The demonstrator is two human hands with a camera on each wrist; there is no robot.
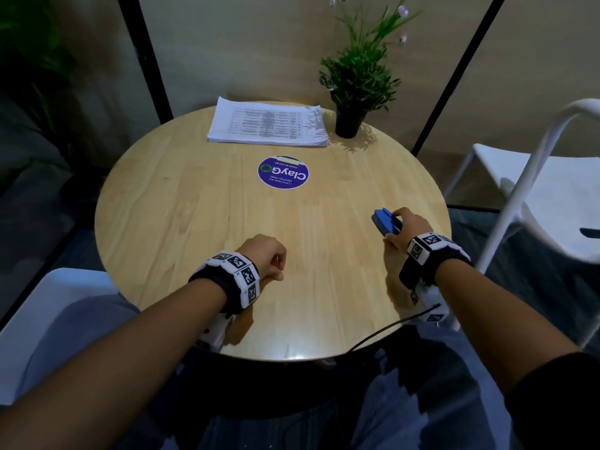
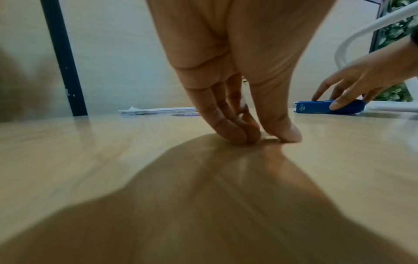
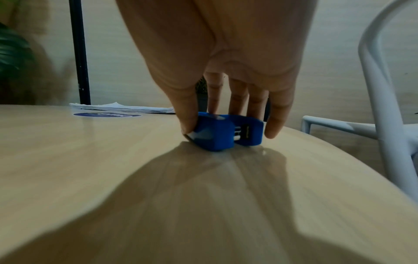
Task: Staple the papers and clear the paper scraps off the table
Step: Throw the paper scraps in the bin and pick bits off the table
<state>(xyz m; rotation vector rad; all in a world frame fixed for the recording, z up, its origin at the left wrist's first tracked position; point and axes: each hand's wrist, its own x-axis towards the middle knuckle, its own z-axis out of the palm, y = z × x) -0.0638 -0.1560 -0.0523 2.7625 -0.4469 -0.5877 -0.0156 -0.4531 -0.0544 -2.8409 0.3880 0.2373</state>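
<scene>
A stack of printed papers (image 1: 266, 123) lies at the far edge of the round wooden table (image 1: 194, 206); the same papers (image 2: 158, 109) (image 3: 122, 108) show low in both wrist views. My right hand (image 1: 394, 227) grips a blue stapler (image 1: 386, 220) that rests on the table at the right. Its thumb is on one side and its fingers over the top and other side of the stapler (image 3: 217, 135). My left hand (image 1: 276, 267) sits near the front middle. Its curled fingertips and thumb meet in a pinch (image 2: 264, 139) on the bare wood. I cannot tell whether anything lies between them.
A round purple sticker (image 1: 283, 172) marks the table's middle. A potted green plant (image 1: 349, 123) stands at the back right beside the papers. A white chair (image 1: 535, 177) is close on the right and another white seat (image 1: 65, 303) at the front left. A black cable (image 1: 389, 329) crosses the near edge.
</scene>
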